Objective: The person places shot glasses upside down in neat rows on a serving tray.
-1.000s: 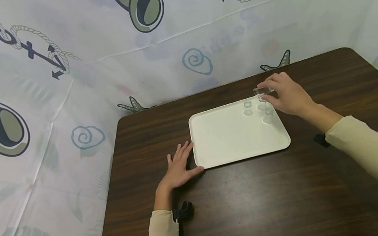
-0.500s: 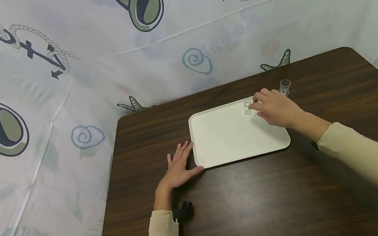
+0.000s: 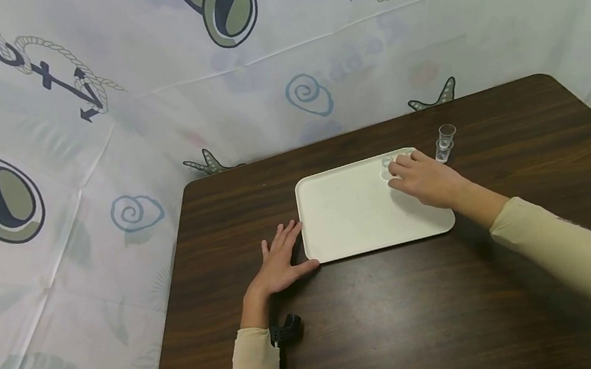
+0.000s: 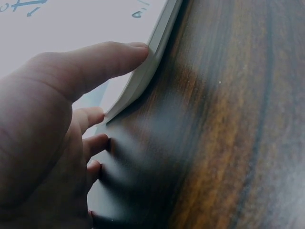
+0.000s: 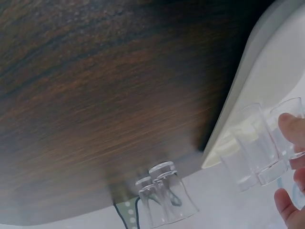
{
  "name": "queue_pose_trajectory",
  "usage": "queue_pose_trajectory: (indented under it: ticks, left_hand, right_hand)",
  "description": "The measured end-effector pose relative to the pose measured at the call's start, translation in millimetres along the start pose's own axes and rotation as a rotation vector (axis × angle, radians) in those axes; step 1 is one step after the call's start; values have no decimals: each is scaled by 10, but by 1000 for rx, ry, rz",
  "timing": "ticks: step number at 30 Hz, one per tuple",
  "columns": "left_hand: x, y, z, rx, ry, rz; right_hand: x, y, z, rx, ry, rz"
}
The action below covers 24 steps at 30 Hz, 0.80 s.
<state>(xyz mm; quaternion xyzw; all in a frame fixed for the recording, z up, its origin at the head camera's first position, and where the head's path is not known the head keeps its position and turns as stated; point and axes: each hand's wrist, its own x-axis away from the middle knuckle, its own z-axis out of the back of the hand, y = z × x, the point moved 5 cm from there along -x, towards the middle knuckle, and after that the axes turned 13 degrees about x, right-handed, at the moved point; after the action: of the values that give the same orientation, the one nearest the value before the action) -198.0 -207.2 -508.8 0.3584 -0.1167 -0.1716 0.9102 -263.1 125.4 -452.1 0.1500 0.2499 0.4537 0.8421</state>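
Observation:
My left hand (image 3: 279, 267) lies with fingers spread at the near left corner of the white tray (image 3: 356, 214). Its thumb (image 4: 119, 59) rests on the tray's rim. Several small clear glasses stand mouth down toward the tray's far right corner. My right hand (image 3: 424, 180) is over them; in the right wrist view its thumb (image 5: 293, 129) overlaps one shot glass (image 5: 288, 112), with curled fingers (image 5: 286, 207) near its base. I cannot tell whether they grip it. A neighbouring shot glass (image 5: 259, 148) is close beside it. In the head view the hand covers most of this group.
Right of the tray, two shot glasses stand mouth up on the dark wooden table (image 3: 383, 323): a far glass (image 3: 447, 132) and a near glass (image 3: 443, 152). A patterned cloth (image 3: 261, 101) hangs behind the table's far edge.
A second ago my right hand held a tilted glass above the tray's far right corner. It has let go and moved left over the remaining glasses. My left hand has stayed put.

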Motion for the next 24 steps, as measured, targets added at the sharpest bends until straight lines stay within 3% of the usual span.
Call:
queue_pose_trajectory:
  ticks: [24]
  left_hand:
    - [-39,-2,-14,-17,4,16]
  right_hand:
    - [-14,-42,-91,-1,-2,8]
